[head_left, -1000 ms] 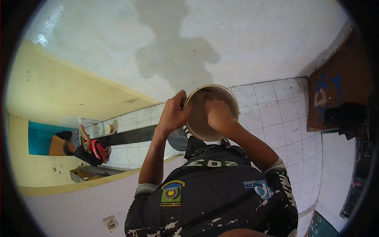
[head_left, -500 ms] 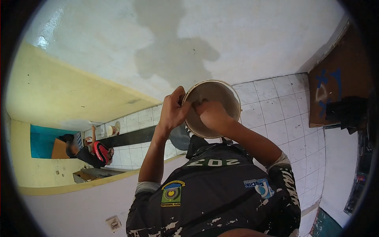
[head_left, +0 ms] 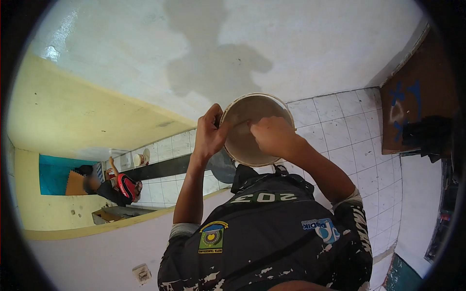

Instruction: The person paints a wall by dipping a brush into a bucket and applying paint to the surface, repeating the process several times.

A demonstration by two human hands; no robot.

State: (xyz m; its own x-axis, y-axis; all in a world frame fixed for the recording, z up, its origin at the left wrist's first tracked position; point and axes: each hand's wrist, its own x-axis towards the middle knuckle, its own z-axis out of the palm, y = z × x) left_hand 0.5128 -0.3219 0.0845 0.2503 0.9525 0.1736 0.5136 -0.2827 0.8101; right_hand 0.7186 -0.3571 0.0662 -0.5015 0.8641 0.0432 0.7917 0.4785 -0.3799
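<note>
My left hand (head_left: 212,131) grips the rim of a round white bucket (head_left: 259,153), thumb inside and fingers around its outer side. The bucket hangs in front of my body, tilted so that its greyish inside faces me. My right hand (head_left: 274,136) reaches over its opening with the fingers closed. A thin, dark, stick-like thing (head_left: 241,123) shows beside those fingers; what it is I cannot make out. The bottom of the bucket is partly hidden by my right hand and forearm.
A wall (head_left: 310,53), white and yellow, rises ahead. White floor tiles (head_left: 335,121) lie below, with a dark round thing (head_left: 221,167) by my feet. At left, a person (head_left: 109,189) reaches toward the wall near another bucket (head_left: 140,160). A brown board (head_left: 405,97) stands right.
The bucket and my left hand have shifted slightly left and up in view. My right hand has moved a little right inside the bucket opening, showing more of the stick-like thing.
</note>
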